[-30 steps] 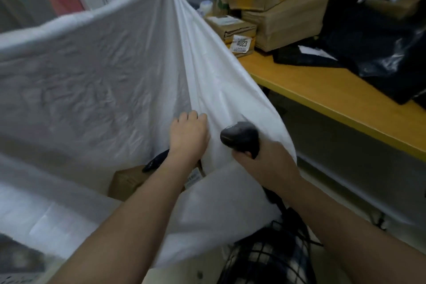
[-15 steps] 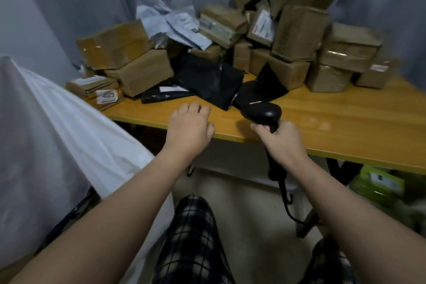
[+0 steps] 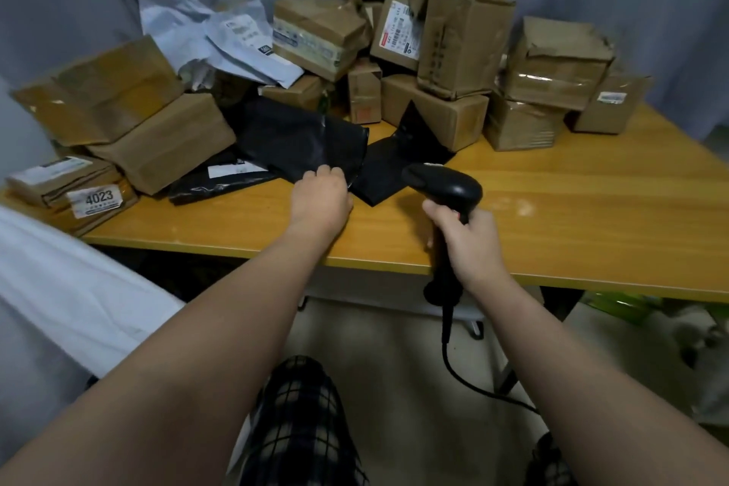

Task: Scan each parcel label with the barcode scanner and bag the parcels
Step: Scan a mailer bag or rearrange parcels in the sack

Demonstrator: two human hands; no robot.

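A black plastic parcel [image 3: 300,138] lies at the front of a heap of parcels on the wooden table [image 3: 572,217]. My left hand [image 3: 320,198] reaches over the table edge, and its fingertips touch the parcel's near edge; whether they grip it is hidden by the back of the hand. To its right, my right hand [image 3: 469,245] grips the handle of the black barcode scanner [image 3: 445,185], whose head points left towards the black parcels. The scanner's cable hangs down below the table. The white bag [image 3: 59,288] is at the lower left, beside my knee.
Several brown cardboard boxes [image 3: 461,39] are stacked along the back of the table, with grey mailers [image 3: 236,39] at the back left and a second black parcel [image 3: 398,158] by the scanner. A box labelled 4023 [image 3: 98,199] sits at the left edge. Green items lie under the table at the right.
My view has turned from the white bag to the table. My left hand has left the bag and reached forward to the black parcel. My right hand still holds the scanner, now over the table.
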